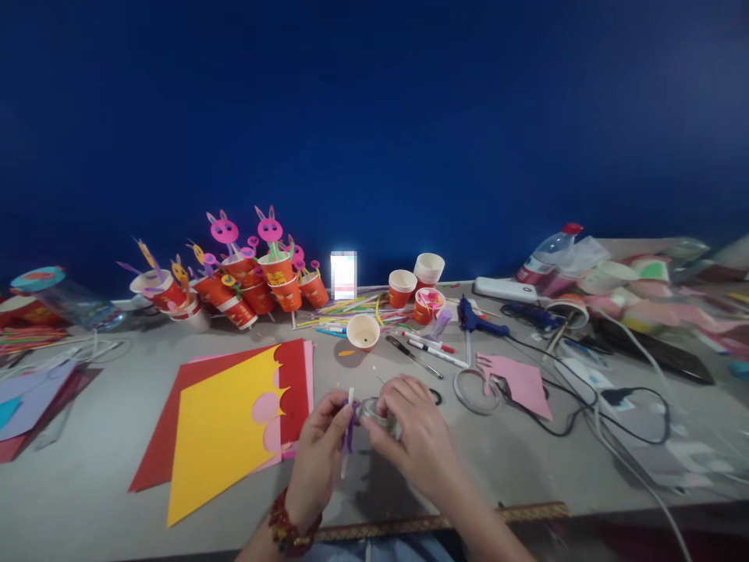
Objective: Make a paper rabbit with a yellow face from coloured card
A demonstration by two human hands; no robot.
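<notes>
Near the table's front edge, my left hand [316,449] pinches a thin white stick [344,467] held roughly upright. A narrow purple strip [352,434] lies against that stick at my fingertips. Close beside it, my right hand [414,433] has its fingers curled round a clear, ring-like roll of tape [370,407]; the fingers cover part of it. An upright paper cup [363,333] stands just beyond both hands. Left of my left hand lies a cut yellow sheet [222,429] on top of a red sheet [296,390], with pink paper showing beneath.
Decorated red cups [279,272] with pink rabbit faces stand at the back left. Markers [438,353], a pen-like cutter [413,357] and a blue glue gun [477,321] lie beyond my right hand. Another tape ring [477,392], pink paper [518,381] and cables are to the right.
</notes>
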